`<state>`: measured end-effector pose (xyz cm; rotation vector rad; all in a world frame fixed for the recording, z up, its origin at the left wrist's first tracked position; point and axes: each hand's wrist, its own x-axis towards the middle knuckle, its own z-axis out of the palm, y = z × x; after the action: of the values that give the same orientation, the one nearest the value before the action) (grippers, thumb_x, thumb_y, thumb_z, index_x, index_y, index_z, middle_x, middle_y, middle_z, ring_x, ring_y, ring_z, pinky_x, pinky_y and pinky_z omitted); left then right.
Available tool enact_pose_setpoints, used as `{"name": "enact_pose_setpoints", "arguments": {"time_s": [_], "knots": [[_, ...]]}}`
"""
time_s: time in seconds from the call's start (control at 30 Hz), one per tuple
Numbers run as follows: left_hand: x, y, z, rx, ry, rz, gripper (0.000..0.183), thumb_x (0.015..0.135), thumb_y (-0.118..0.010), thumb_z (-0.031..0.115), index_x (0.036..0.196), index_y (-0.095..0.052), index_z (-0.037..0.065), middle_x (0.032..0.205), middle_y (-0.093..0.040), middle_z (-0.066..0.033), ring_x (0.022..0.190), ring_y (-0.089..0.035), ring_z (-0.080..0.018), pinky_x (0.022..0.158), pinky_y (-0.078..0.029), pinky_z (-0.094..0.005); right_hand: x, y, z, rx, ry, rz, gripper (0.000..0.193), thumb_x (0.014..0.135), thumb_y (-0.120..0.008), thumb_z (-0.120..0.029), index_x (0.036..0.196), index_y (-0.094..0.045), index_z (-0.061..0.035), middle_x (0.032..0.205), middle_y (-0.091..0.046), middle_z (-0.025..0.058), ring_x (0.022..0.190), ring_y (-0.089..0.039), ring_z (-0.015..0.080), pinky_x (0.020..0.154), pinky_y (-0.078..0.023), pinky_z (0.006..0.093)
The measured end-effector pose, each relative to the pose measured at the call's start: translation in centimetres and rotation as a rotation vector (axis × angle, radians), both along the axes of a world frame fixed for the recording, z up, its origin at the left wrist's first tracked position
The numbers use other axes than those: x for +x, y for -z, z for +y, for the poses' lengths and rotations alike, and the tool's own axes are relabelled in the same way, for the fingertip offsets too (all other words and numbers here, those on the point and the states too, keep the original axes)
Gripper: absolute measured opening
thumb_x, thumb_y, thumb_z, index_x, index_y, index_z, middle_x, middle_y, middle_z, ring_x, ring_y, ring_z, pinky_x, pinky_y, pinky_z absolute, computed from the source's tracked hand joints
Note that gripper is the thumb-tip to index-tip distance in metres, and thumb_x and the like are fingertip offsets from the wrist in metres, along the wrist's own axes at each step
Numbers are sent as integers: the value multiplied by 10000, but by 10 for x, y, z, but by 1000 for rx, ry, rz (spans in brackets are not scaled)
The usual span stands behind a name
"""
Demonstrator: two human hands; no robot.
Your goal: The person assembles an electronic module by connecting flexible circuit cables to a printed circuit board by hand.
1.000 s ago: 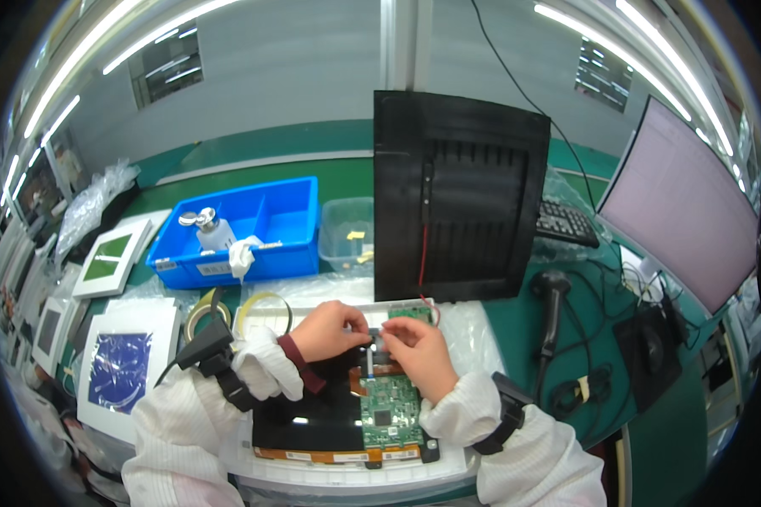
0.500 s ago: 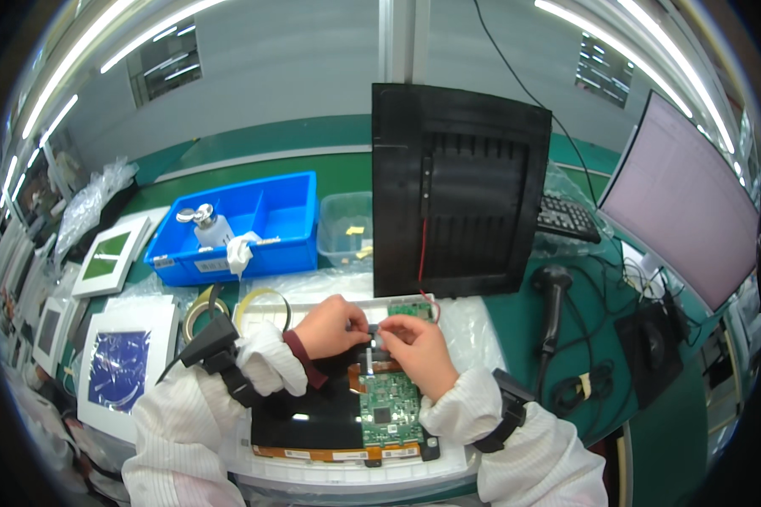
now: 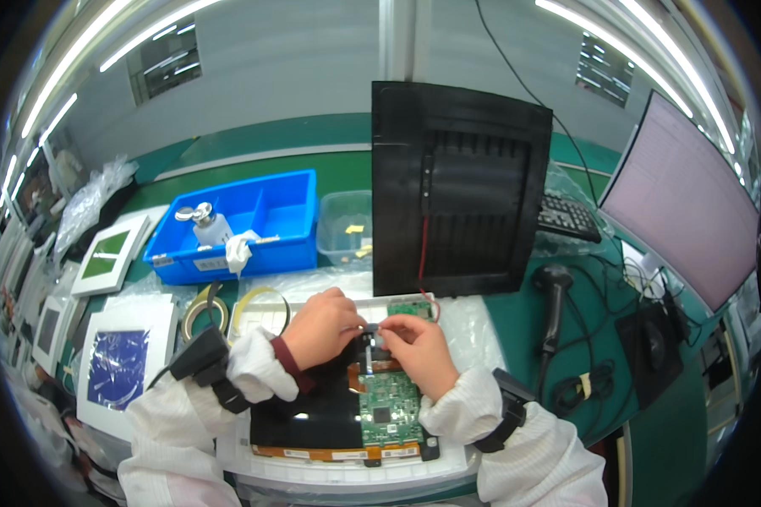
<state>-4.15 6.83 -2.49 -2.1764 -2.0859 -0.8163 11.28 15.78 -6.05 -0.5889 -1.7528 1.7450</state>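
- Green circuit board [image 3: 391, 404] sat lower centre, pale strip [image 3: 369, 363] above it.
- Left hand [image 3: 320, 328], right hand [image 3: 418, 351]: fingertips bunched near strip's top; couldn't tell if clamped.
- Seemingly fine strip handling; next move called for steadiness.

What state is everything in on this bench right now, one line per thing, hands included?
Left hand: fingers bent near a dark strip; grip unclear
Right hand: thumb and forefinger pinched beside it; grip unclear
Green circuit board: exposed, lying flat
Black panel: standing upright
Blue bin: open
White bottle: upright in the bin
Clear tub: open, yellow scraps inside
Monitor: screen lit
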Motion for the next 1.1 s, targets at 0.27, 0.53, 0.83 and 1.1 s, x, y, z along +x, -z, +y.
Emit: {"name": "enact_pose_setpoints", "arguments": {"time_s": [0.27, 0.53, 0.83, 1.1], "knots": [[12, 6, -9, -71, 200, 330, 320, 595, -565, 58, 903, -646, 93, 807, -547, -45, 822, -499, -224, 706, -403, -336, 6, 5, 7, 109, 16, -1, 110, 814, -572, -78, 885, -607, -1, 756, -608, 36, 685, -556, 80, 594, -461, 206], [3, 26, -24, 79, 68, 298, 308, 535, -555, 51, 824, -657, 84, 767, -520, -85, 793, -478, -284, 714, -392, -380, -37, 36, 2, 263, 69, 150, 90, 751, -565, -49, 817, -591, 6, 735, -603, 75, 677, -564, 132, 595, -452, 262], [22, 15, -14, 137, 78, 219, 253, 553, -515, 27, 756, -665, 52, 696, -473, -122, 731, -445, -300, 638, -368, -367, -28, 30, 11, 259, 102, 146, 52, 713, -572, -34, 744, -579, 7, 676, -587, 87, 650, -560, 164, 597, -437, 280], [23, 13, -16, 135, 104, 258, 261, 552, -531, 70, 780, -656, 49, 723, -476, -131, 740, -450, -308, 647, -369, -378, -29, 32, 9, 279, 90, 161, 48, 693, -569, -22, 729, -574, 9, 656, -579, 94, 643, -562, 171, 596, -434, 283]]}}
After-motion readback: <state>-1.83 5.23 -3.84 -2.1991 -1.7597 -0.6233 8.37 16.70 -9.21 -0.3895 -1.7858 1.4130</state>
